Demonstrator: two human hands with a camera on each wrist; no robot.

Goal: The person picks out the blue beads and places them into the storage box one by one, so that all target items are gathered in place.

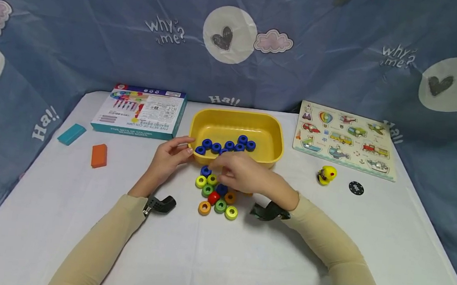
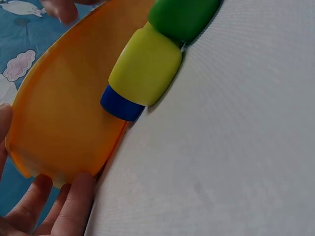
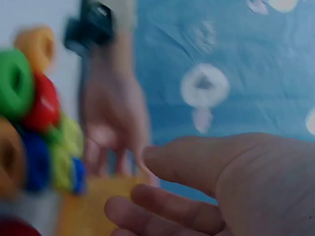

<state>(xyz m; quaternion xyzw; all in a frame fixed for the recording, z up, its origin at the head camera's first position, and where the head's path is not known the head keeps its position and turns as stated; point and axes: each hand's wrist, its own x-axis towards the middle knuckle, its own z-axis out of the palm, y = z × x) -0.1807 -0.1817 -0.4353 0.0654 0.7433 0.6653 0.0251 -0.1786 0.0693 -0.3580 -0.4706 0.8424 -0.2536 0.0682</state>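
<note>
A yellow plastic tray (image 1: 239,119) stands at the middle back of the table, with several blue ring beads (image 1: 216,147) inside. My left hand (image 1: 166,162) touches the tray's left end, its fingers (image 2: 71,206) against the outer wall. Over the front rim hovers my right hand (image 1: 246,174); the right wrist view shows a gap between thumb and fingers, with nothing seen in it. In front of the tray lies a cluster of beads: a red bead (image 1: 213,198), green beads (image 1: 219,211), yellow beads (image 1: 231,217), orange beads (image 1: 204,213) and blue ones, partly hidden by the right hand.
A boxed bead set (image 1: 140,111) lies back left, near a teal block (image 1: 72,134) and an orange block (image 1: 99,155). To the right are a picture puzzle board (image 1: 346,140), a small yellow duck (image 1: 326,175) and a black disc (image 1: 356,188). A printed blue cloth (image 1: 322,69) hangs behind.
</note>
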